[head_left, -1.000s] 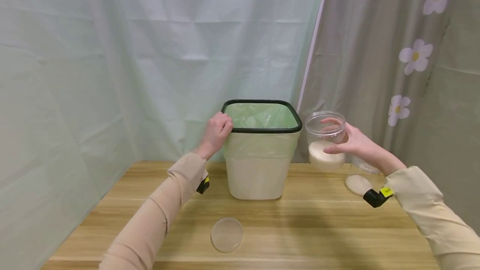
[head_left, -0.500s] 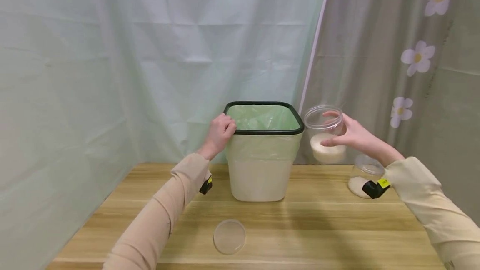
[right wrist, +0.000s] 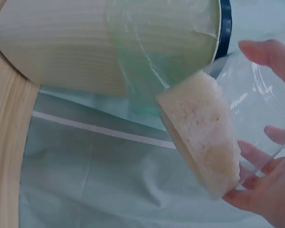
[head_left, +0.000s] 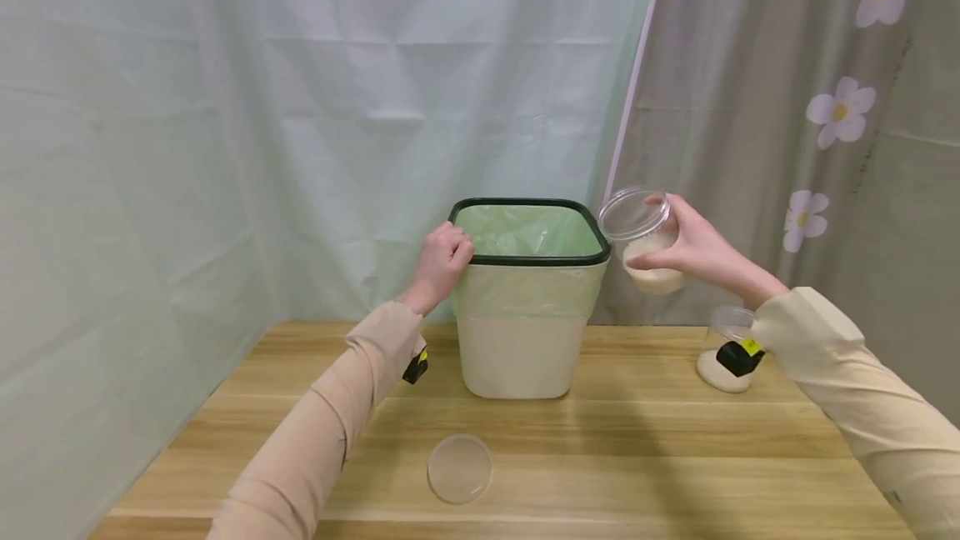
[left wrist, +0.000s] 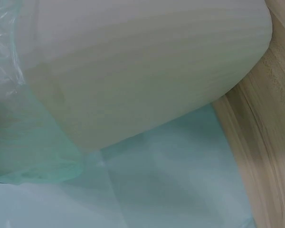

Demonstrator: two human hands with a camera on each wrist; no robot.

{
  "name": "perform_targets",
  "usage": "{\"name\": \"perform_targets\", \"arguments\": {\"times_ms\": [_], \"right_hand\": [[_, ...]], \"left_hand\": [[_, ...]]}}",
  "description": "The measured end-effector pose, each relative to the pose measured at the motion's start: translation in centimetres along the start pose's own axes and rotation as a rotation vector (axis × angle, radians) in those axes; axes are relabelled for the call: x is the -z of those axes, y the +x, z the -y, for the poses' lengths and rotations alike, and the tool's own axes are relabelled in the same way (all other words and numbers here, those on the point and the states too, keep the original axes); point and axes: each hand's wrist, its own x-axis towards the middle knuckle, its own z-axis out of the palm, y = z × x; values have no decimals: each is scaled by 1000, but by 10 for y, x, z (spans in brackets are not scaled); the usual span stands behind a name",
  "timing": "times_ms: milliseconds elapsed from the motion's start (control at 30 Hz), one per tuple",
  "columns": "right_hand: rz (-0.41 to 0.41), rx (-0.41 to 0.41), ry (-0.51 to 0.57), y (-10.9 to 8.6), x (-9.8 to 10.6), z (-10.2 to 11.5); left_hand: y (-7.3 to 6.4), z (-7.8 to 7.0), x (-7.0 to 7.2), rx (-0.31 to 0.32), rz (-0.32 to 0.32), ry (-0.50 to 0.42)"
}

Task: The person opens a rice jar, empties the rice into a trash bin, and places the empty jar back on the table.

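A cream trash bin [head_left: 521, 348] with a black rim [head_left: 532, 261] and a thin green liner [head_left: 525, 232] stands on the wooden table. My left hand [head_left: 437, 267] grips the left side of the rim with curled fingers. To the right of the bin, my right hand [head_left: 701, 248] holds a clear, lidless jar [head_left: 652, 273] partly full of a white granular substance. The jar is raised off the table, its mouth tilted left beside the bin's right rim. In the right wrist view the white contents [right wrist: 202, 128] lie slanted inside it. The left wrist view shows the bin's side [left wrist: 147, 71], but no clear fingers.
Another clear jar [head_left: 722, 372] with white contents stands at the table's right, partly hidden by the right wrist camera [head_left: 738, 357]. A round clear lid [head_left: 460, 469] lies flat near the front of the table [head_left: 585, 473]. Curtains [head_left: 360, 132] hang behind.
My right hand has raised the jar and moved it slightly left toward the bin's rim, tipping its mouth further left. The left hand keeps its grip on the rim.
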Motion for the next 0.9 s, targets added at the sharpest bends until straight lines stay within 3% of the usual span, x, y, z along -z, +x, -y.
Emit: {"name": "perform_targets", "arguments": {"times_ms": [367,900], "right_hand": [[-125,110,-165,14,-4,7],[-127,124,-312,27,-2,23]], "left_hand": [[1,-2,-3,12,-29,7],[1,-4,-6,33,-42,20]]}}
